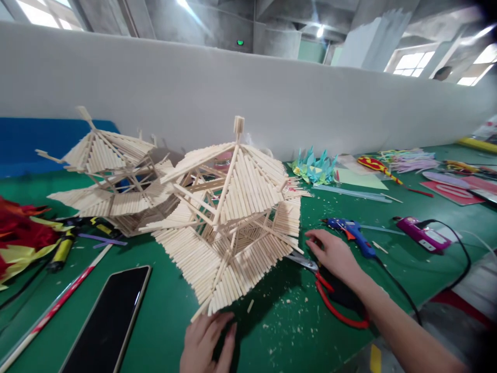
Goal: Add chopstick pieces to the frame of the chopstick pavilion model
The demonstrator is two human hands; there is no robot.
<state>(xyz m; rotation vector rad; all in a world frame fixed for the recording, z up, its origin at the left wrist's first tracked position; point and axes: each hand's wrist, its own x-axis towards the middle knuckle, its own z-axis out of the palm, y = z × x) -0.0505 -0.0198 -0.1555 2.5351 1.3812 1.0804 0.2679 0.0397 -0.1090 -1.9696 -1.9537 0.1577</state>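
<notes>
A pagoda-like model of thin wooden sticks [233,223] lies tilted on the green table [163,311]. My left hand [207,342] rests at the model's lower roof corner, fingers flat and slightly apart, nothing in them. My right hand [336,254] lies over red-handled scissors [330,298] just right of the model, fingers stretched toward its edge; it covers part of the handles without gripping them. A second stick model [112,176] stands behind on the left.
A black phone [111,321] and a red-white ruler [54,311] lie front left. A blue glue gun [351,233] and a purple device [421,233] with a cable sit to the right. Coloured paper [23,233] and paper crafts [314,168] lie about. A white partition [233,88] runs behind.
</notes>
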